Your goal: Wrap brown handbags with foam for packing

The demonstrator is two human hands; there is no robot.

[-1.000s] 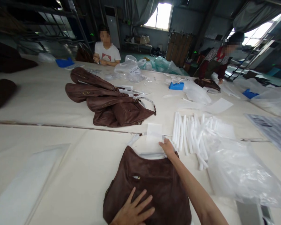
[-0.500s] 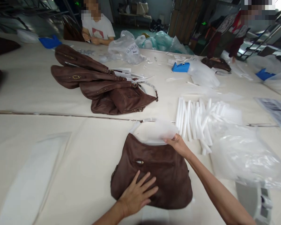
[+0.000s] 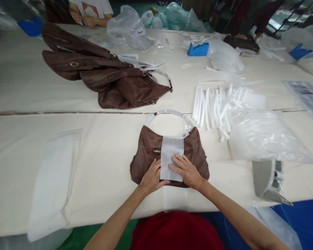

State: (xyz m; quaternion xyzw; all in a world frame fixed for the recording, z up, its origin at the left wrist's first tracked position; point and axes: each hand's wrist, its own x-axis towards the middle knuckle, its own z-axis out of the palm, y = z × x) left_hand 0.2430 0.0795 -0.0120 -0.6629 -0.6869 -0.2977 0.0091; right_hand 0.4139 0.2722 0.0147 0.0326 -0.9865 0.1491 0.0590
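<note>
A brown leather handbag (image 3: 146, 149) lies flat on the table in front of me, its wrapped strap (image 3: 172, 111) looped away from me. Down the middle of the bag runs a strip of thin white paper (image 3: 171, 149). My left hand (image 3: 152, 177) rests on the bag at the strip's left edge, fingers stretched out. On the paper itself lies my right hand (image 3: 187, 171), its fingers spread and flat. More white paper (image 3: 175, 199) shows below the bag's near edge. A small zip pull (image 3: 157, 151) is visible left of the strip.
Several more brown bags (image 3: 114, 76) are piled behind on the left. White foam rods (image 3: 211, 107) and a clear plastic bag (image 3: 266, 135) lie to the right, near a grey tape dispenser (image 3: 267, 180). White sheets (image 3: 52, 177) lie left. Two people stand across the table.
My right hand has brought the paper from the bag's top edge down over its front and now presses it flat. My left hand has shifted to the strip's edge. The view has tilted downward.
</note>
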